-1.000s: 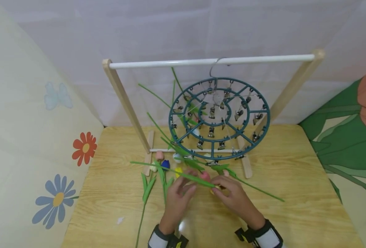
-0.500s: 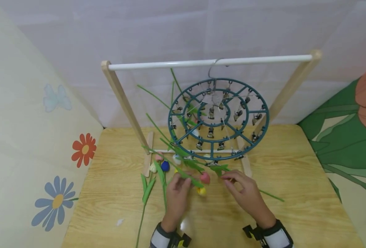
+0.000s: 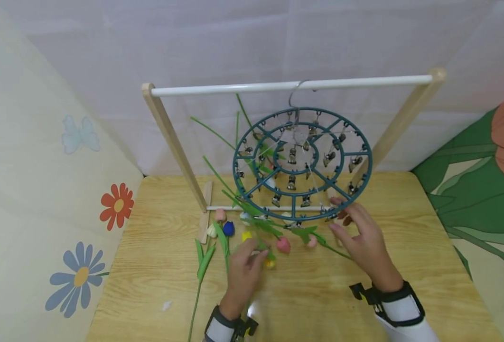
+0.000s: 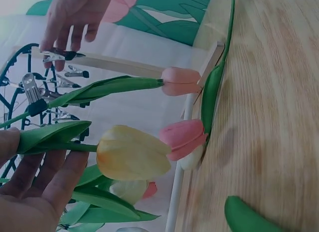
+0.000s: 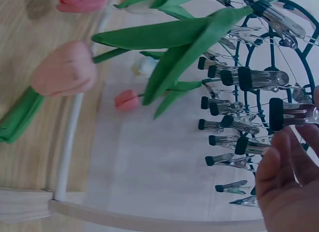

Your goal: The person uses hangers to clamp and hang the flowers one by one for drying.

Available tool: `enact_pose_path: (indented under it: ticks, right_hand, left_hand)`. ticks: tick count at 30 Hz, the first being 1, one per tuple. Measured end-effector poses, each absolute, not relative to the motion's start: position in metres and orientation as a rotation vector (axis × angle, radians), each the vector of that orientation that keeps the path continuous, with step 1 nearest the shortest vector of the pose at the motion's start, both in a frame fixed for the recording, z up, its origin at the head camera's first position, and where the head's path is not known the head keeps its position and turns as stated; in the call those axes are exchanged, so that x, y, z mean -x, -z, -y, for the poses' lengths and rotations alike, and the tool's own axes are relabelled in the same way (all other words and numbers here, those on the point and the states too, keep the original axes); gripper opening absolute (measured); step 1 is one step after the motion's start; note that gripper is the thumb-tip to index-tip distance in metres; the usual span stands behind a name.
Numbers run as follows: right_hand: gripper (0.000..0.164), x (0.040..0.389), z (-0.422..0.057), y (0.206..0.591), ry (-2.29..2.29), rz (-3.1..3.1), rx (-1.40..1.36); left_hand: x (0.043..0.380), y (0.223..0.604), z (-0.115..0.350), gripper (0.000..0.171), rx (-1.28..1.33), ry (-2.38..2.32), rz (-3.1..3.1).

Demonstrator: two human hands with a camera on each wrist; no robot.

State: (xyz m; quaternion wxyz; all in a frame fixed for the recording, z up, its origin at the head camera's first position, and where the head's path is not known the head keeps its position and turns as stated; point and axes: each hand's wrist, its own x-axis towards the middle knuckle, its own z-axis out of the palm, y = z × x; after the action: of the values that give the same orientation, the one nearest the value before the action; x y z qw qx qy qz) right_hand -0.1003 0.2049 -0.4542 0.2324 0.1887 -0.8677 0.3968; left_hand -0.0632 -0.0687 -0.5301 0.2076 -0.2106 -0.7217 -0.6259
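My left hand [image 3: 244,275] holds a yellow tulip [image 4: 132,152] by its green stem, just below the flower. In the left wrist view, the bloom points right, toward the wooden table. My right hand [image 3: 365,242] is at the near right rim of a round dark-green clip hanger [image 3: 292,214]. There its spread thumb and fingers stand on either side of a metal clip [image 5: 291,114] with dark tips. Close by, a pale pink tulip [image 5: 65,70] hangs head down from another clip, beside a deeper pink tulip [image 3: 283,245].
The hanger hooks over the white bar [image 3: 218,88] of a wooden-legged rack. Several tulips hang from its left side, their stems sticking up. On the table [image 3: 149,266] lie a blue tulip [image 3: 228,229], more flowers, loose green stems and a white scrap [image 3: 166,305].
My right hand has left the yellow tulip and moved right and up to the hanger's rim. My left hand keeps hold of the tulip, whose stem has turned from its slanting position.
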Motion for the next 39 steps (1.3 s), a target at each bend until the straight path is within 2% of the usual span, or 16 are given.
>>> enact_pose_path:
  ticks: [5, 11, 16, 20, 27, 39]
  right_hand:
    - [0.042, 0.104, -0.202, 0.447, -1.184, 2.375, -0.597]
    - [0.037, 0.097, -0.193, 0.447, -1.468, 2.354, -0.644]
    - [0.033, 0.09, -0.183, 0.455, -1.533, 2.331, -0.64]
    - [0.031, 0.085, -0.173, 0.462, -1.602, 2.271, -0.671]
    - [0.03, 0.082, -0.155, 0.469, -1.801, 2.132, -0.675]
    - [0.015, 0.083, -0.133, 0.471, -2.07, 1.835, -0.674]
  left_hand:
    - [0.06, 0.529, 0.062, 0.018, 0.609, 1.838, 2.015]
    - [0.06, 0.525, 0.057, 0.015, 0.543, 1.83, 2.046]
    - [0.06, 0.526, 0.056, 0.017, 0.472, 1.94, 2.053]
    - [0.063, 0.529, 0.053, 0.023, 0.51, 2.027, 1.994]
    - [0.065, 0.532, 0.047, 0.019, 0.49, 2.048, 2.081]
    - [0.062, 0.527, 0.04, 0.018, 0.508, 1.982, 2.238]
